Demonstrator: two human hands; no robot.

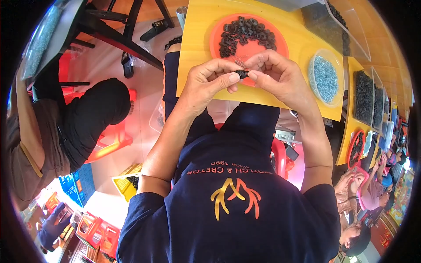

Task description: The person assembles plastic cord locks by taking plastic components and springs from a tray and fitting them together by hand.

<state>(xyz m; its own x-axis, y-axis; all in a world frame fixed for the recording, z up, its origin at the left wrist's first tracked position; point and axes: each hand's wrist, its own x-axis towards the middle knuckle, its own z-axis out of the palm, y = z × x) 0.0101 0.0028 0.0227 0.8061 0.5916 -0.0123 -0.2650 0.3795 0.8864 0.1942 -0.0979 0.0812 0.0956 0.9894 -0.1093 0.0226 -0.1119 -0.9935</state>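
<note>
Both hands meet over the near rim of an orange-red round tray [216,33]. Between thumb and fingers, my left hand [206,83] pinches a small black part [240,73]. My right hand [280,76] is closed at that part's right end, its thumb and forefinger touching it; whether it holds a separate tiny piece cannot be made out. In the tray lies a heap of small black parts [250,33], with a loose bunch of thin metal pieces [240,61] just beyond my fingers.
A round clear tub [325,79] of small silvery-blue pieces stands right on the yellow table [199,26]. Clear bins of black parts [364,96] stand farther right. A person in dark clothes [83,118] sits at left, others at right. Red stools [94,228] and a yellow crate [125,179] are behind.
</note>
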